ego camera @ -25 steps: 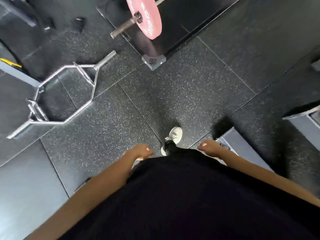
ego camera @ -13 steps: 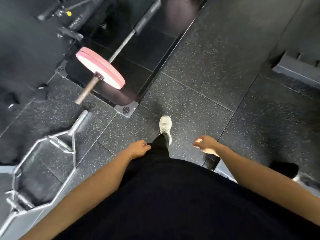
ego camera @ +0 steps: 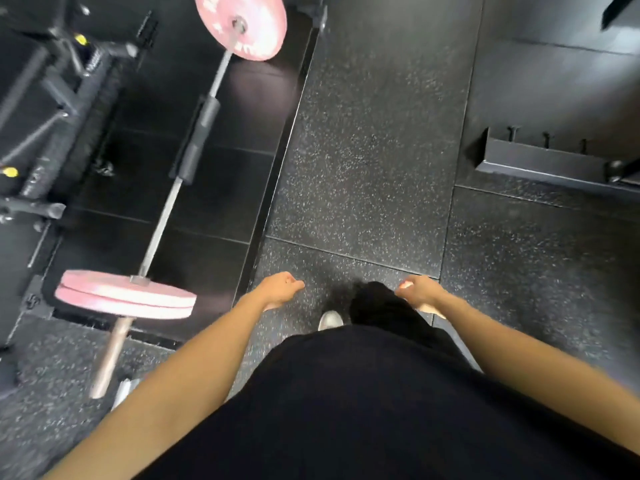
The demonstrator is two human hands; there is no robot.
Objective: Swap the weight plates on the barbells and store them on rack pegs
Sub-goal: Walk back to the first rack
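The barbell (ego camera: pixel 162 216) lies on a dark lifting platform (ego camera: pixel 221 188), left of the person's body, and serves as the reference for this record. A pink weight plate (ego camera: pixel 126 294) sits on its near sleeve, edge-on to the camera. A second pink plate (ego camera: pixel 242 26) sits on the far sleeve, its face visible. A black pad (ego camera: pixel 199 140) wraps the shaft between the two plates. The bare near sleeve end (ego camera: pixel 110 358) projects past the near plate onto the speckled rubber floor (ego camera: pixel 374 150).

The left hand (ego camera: pixel 278 291) hangs right of the near plate, well apart from it, fingers loosely curled and holding nothing. The right hand (ego camera: pixel 420 292) hangs farther right of the barbell, likewise loosely curled and empty. One light shoe (ego camera: pixel 330 320) shows between the hands. A dark rack base (ego camera: pixel 554 161) stands well right of the barbell.
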